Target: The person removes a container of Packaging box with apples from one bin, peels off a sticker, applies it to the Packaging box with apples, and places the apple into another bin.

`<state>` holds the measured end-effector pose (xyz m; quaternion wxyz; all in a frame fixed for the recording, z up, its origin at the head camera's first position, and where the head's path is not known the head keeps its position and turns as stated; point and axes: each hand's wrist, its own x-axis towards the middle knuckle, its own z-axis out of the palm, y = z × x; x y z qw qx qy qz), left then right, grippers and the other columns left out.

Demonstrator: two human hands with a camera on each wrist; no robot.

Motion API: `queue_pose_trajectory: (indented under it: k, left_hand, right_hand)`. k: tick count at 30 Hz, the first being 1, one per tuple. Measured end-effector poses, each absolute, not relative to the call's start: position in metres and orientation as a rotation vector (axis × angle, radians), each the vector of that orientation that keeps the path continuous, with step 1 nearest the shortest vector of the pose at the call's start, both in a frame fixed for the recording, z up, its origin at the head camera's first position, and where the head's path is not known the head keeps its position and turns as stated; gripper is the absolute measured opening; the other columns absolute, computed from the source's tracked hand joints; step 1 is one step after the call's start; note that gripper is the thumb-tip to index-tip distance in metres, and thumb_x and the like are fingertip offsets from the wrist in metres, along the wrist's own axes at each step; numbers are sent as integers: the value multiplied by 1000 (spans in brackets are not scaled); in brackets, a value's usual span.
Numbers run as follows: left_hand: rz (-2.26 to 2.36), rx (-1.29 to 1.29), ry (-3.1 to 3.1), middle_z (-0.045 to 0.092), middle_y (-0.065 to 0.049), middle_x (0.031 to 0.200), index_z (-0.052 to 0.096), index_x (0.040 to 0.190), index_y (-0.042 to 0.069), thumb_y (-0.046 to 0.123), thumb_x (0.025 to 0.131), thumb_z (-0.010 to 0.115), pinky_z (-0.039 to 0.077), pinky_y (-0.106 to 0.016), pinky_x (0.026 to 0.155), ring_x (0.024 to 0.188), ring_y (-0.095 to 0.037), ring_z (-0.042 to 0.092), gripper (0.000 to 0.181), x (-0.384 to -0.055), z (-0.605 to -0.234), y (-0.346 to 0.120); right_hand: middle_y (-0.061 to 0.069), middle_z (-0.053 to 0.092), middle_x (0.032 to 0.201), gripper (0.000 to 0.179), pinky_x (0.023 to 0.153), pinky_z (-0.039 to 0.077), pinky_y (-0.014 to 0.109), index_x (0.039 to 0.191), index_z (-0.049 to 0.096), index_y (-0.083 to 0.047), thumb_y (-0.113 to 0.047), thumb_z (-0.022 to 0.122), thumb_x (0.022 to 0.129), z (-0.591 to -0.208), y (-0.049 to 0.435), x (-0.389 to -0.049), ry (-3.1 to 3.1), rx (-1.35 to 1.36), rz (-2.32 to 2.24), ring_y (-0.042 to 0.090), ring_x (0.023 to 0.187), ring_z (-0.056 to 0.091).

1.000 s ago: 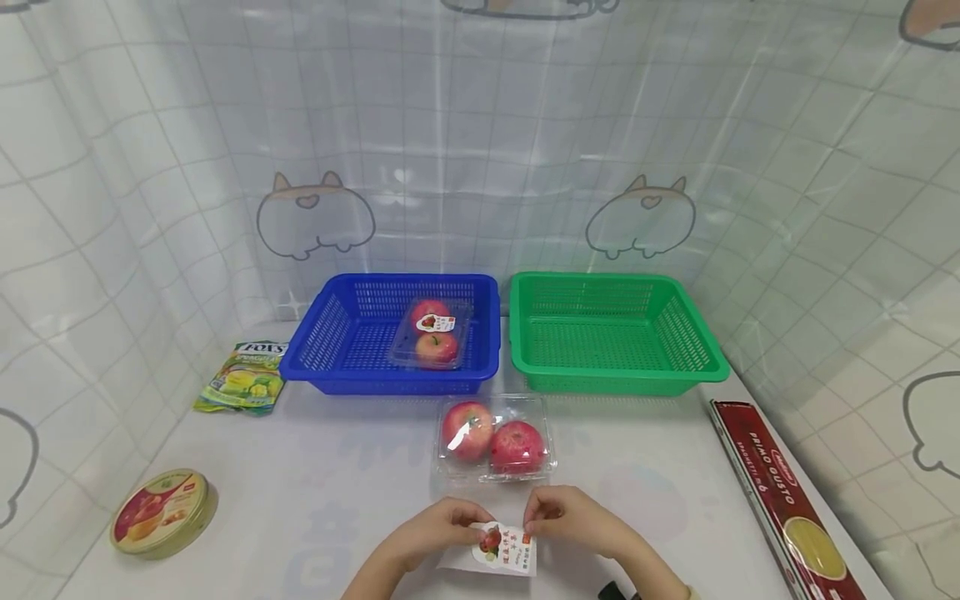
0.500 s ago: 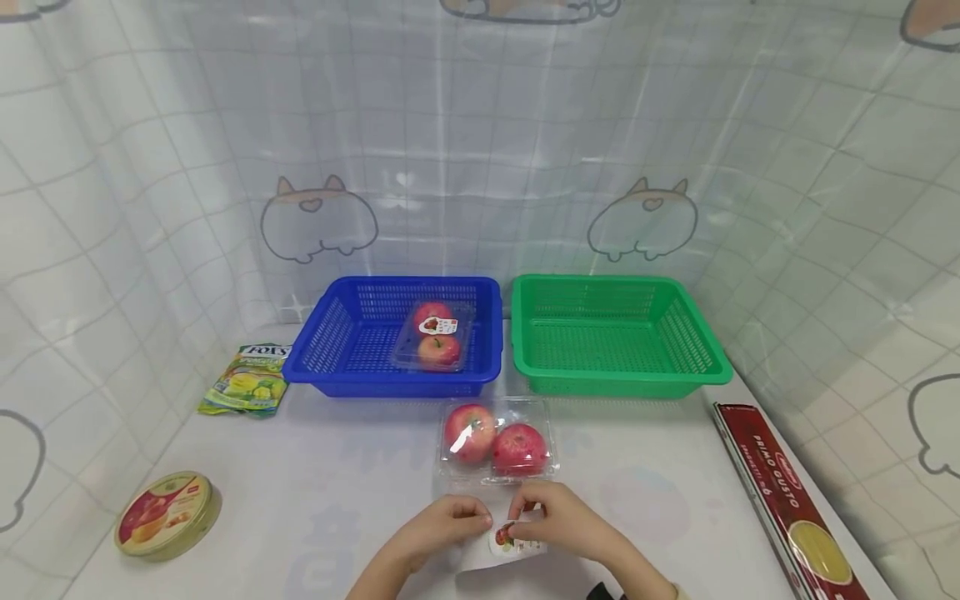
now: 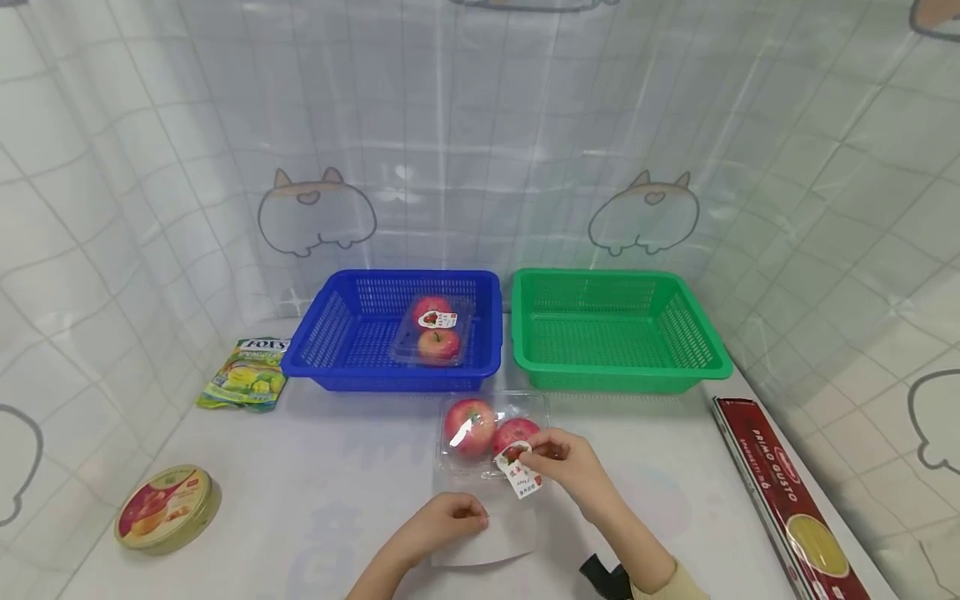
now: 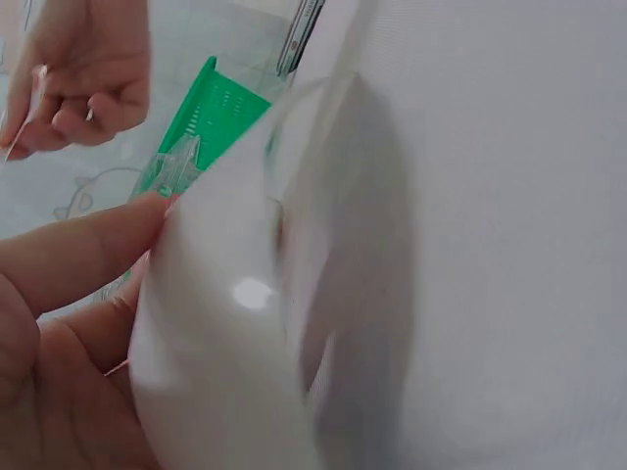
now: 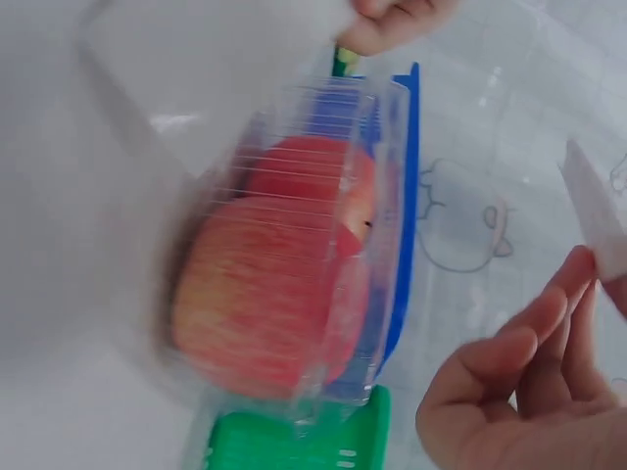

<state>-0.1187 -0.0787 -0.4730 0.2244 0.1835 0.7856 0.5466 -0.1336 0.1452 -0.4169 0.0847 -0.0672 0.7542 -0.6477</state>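
Observation:
My right hand point(image 3: 573, 471) pinches a white sticker point(image 3: 522, 479) with a red fruit picture, held over the near right corner of a clear plastic box point(image 3: 487, 400). Two red apples point(image 3: 469, 428) lie inside that box. In the right wrist view the sticker point(image 5: 594, 211) appears edge-on between thumb and fingers. Closer to me, my left hand point(image 3: 442, 529) pinches the sticker's white backing paper point(image 3: 495, 537) at its left side. The left wrist view shows this paper point(image 4: 225, 323) bent and glossy between thumb and fingers.
A blue basket point(image 3: 405, 385) holds another labelled box of apples point(image 3: 437, 343). Beside it stands a green basket point(image 3: 615, 380). A candy bag point(image 3: 246, 375) and a round tin point(image 3: 167, 508) lie at the left, a red spaghetti box point(image 3: 787, 500) at the right.
My right hand has peeled the sticker off the backing paper and carried it forward to the apple box. My left hand stays near the same spot with the paper.

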Motion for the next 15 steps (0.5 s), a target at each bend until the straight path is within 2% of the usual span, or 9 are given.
queue_pose_trajectory:
  k: [4,7,12,15]
  left_hand:
    - [1474,521,2220,59,1,79,65,92,5,16,84,64,42,-21,65,73,-7,51,13,-119,-473,-76]
    - [1412,550,2289,62,0,85,65,97,6,16,82,67,45,-23,70,78,-11,55,18,-117,-472,-76]
    - [1267,646,2403,64,-6,105,64,107,6,19,81,69,47,-40,86,100,-27,58,30,-113,-459,-80]
    - [1245,671,2391,63,-6,110,65,108,7,22,82,68,43,-48,89,107,-31,55,30,-113,-446,-83]
  right_hand:
    - [2,61,77,22,64,46,24,95,62,7,-8,69,80,-411,139,-144,2273,-53,-2035,11,73,55]
    - [2,62,74,22,65,46,25,97,59,3,-6,69,79,-409,134,-150,2275,19,-2088,12,72,56]
    - [0,58,68,23,63,44,26,92,49,-1,-2,68,79,-412,128,-157,2278,46,-2182,11,67,53]
    - [1,57,71,16,61,43,23,88,55,2,-2,68,80,-416,124,-161,2341,-12,-2193,10,67,52]
